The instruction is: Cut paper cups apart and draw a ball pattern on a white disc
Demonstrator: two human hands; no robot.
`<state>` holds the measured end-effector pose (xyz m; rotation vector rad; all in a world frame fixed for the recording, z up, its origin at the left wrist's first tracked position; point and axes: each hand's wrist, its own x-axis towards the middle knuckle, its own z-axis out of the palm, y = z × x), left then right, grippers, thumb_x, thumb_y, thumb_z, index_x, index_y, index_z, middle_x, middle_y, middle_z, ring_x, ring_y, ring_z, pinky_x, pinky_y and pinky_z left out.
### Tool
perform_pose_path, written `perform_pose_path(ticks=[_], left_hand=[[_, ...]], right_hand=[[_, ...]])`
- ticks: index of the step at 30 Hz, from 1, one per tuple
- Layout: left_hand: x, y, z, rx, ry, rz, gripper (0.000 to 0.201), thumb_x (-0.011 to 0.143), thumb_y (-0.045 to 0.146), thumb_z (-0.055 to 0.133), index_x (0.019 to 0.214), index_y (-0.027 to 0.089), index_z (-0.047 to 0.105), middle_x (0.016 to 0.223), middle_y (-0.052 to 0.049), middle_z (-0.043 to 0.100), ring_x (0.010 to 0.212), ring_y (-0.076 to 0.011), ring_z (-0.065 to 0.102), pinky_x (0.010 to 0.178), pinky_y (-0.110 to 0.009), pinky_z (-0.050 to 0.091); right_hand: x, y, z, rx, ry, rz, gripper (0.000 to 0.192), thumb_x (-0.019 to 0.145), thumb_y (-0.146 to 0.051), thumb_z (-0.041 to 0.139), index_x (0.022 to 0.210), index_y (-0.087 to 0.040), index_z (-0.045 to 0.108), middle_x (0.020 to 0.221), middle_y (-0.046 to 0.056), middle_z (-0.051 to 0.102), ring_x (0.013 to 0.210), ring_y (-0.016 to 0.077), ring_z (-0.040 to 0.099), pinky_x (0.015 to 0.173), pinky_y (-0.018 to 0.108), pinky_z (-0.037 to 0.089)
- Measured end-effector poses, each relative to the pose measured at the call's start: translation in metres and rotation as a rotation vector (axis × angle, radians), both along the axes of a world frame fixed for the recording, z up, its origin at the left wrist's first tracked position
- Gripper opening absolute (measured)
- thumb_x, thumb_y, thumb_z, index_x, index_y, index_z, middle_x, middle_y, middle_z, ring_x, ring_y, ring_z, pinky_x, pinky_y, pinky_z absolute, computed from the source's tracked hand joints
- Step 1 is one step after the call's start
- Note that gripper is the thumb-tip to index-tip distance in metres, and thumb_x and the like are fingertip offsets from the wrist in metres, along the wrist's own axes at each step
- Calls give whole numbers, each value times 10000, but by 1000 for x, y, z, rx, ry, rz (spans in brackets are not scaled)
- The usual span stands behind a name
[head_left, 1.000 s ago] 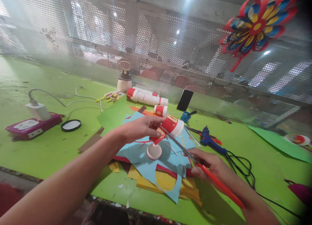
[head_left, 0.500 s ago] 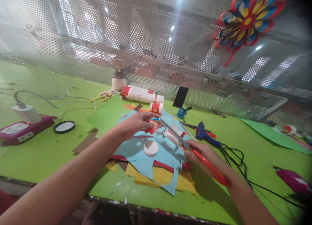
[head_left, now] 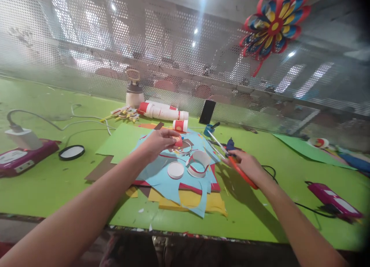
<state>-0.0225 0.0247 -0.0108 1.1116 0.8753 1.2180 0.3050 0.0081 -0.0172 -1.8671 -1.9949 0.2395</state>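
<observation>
In the head view, the left hand (head_left: 157,143) is pinching a small red and white paper-cup scrap (head_left: 177,139) between thumb and fingers above the light blue paper sheet (head_left: 162,182). The right hand (head_left: 247,167) is gripping the orange-handled metal scissors (head_left: 228,156), blades pointing up and away, parted slightly. A white round cup bottom (head_left: 175,170) and a curled white cup strip (head_left: 199,163) are lying on the blue sheet between the hands, on the green table (head_left: 43,182).

A green table (head_left: 43,182) carried coloured paper sheets (head_left: 179,190); a purple power strip (head_left: 20,159); a round mirror (head_left: 71,152); stacked cups (head_left: 163,112).
</observation>
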Motion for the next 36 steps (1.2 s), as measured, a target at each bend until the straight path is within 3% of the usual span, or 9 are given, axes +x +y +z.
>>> perform_pose_path(ticks=[6,10,13,15,19,23,27,32,36], left_hand=[[6,-7,5,13,-57,40,320,658,79,732,970,112,672,741,-37,658,679,-145,624,683,-323,521],[6,-7,7,38,-112,132,322,657,122,758,963,117,659,685,-15,639,677,-146,623,677,-311,517],[4,-4,8,63,-162,225,328,648,169,778,942,127,638,728,-17,656,700,-137,631,682,-284,501],[2,-3,8,78,-191,270,344,632,203,793,925,133,627,757,-13,662,706,-127,631,683,-268,492],[-2,-2,8,88,-207,313,390,588,242,818,908,135,621,733,2,652,676,-115,614,654,-253,475],[-5,0,6,80,-198,338,408,552,248,835,881,135,623,700,0,650,657,-124,601,638,-260,463],[-6,3,4,83,-202,335,389,568,237,825,886,127,630,683,4,636,642,-117,590,635,-257,465],[-4,4,3,85,-220,317,378,579,228,808,894,116,631,679,8,626,633,-114,591,633,-253,470],[-4,5,2,74,-220,315,379,585,215,799,909,108,634,770,-36,672,672,-127,618,633,-252,467]], right_hand=[[5,-20,-7,-72,-329,35,363,821,-305,588,1157,-202,680,980,115,737,842,276,676,703,341,486],[-16,-41,15,12,-479,59,279,819,-261,603,1049,-146,711,908,173,689,877,340,639,731,424,479],[-56,-59,39,107,-483,196,288,930,-223,439,1077,-187,683,991,127,644,930,264,609,828,397,469],[-89,-64,50,178,-449,435,286,955,-222,420,1097,-184,666,997,108,624,972,234,579,875,364,457],[-138,-43,61,175,-590,678,322,855,-129,513,1147,-135,649,1091,168,602,1070,309,507,853,415,448],[-149,-5,66,16,-673,804,556,664,-62,621,1192,-227,668,1131,106,657,972,288,566,768,371,456],[-139,13,64,-133,-703,779,456,676,-101,657,1112,-218,722,973,96,714,880,255,625,668,320,454],[-120,19,59,-222,-654,685,313,840,-269,634,1131,-164,684,1059,95,705,955,227,644,802,368,491],[-100,20,60,-223,-609,571,524,815,-465,652,1240,-157,642,1180,161,670,1077,311,621,848,383,486]])
